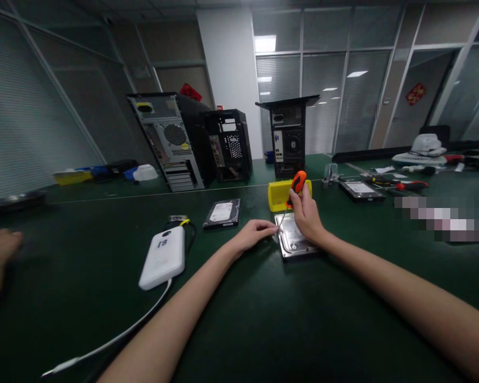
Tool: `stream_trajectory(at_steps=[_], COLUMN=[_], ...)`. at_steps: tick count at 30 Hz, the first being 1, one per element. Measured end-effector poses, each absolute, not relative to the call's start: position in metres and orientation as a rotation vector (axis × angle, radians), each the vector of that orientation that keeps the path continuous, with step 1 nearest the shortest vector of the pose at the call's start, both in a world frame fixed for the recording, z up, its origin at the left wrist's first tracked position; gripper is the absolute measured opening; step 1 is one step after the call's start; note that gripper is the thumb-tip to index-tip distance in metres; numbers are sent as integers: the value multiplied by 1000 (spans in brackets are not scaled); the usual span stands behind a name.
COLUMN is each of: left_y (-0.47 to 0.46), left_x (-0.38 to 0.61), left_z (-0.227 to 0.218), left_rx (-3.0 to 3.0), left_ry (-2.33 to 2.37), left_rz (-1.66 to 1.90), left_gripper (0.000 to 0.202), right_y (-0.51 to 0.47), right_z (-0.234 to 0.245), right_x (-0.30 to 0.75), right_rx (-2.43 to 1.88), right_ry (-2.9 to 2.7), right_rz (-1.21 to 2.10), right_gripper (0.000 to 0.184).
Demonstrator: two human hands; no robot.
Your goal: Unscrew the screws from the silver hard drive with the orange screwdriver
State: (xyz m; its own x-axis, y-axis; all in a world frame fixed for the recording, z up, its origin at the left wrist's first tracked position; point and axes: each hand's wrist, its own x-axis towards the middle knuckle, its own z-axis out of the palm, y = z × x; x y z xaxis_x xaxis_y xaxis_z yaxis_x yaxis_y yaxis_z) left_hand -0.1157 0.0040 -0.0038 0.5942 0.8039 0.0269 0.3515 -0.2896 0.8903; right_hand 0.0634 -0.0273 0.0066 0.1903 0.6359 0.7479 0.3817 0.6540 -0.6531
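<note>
My right hand (308, 218) is wrapped round the orange and black handle of a screwdriver (299, 182). The shaft slants down to the left edge of a silver hard drive (297, 239), which lies flat on the dark green table. My left hand (255, 233) is beside that edge, its fingertips pinched together close to the screwdriver's tip. A small pale bit shows under those fingers, too small to name. Right behind the drive stands an open yellow case (278, 196).
Another hard drive (222, 213) lies left of centre, a third (361, 189) at right. A white power bank (163, 258) with a cable is at left. Computer cases (183, 141) stand behind. Another person's hand (0, 247) enters at the left edge. Pliers (411, 185) lie at right.
</note>
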Motion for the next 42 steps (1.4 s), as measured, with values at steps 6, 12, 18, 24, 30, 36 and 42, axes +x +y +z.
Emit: stream_trajectory(at_steps=[6,12,18,24,30,36,42], left_y=[3,3,3,4,7,7,4], left_x=[-115,-115,-114,-113,-114,-115,-115], left_z=[-3,-4,-5,-6,-9,-10,-7], left_rx=[1881,1908,1894,1863,1878,1908,1929], left_ry=[952,951,950,953,916,915,903], left_rz=[602,592,608,622,629,615,601], left_gripper=[34,34,34,33,34,35,34], right_y=[-27,-26,-32,-35,-35,-35,-33], right_z=[2,1,3,3,4,4,4], right_x=[70,67,64,63,63,63,63], right_rx=[-998,-869,-806,-798,-782,-788,-768], right_ry=[-1299,-1357,-1375,-1435,-1435,-1452,-1490], right_rz=[170,318,451,463,462,483,505], right_gripper=[23,23,26,26,25,26,25])
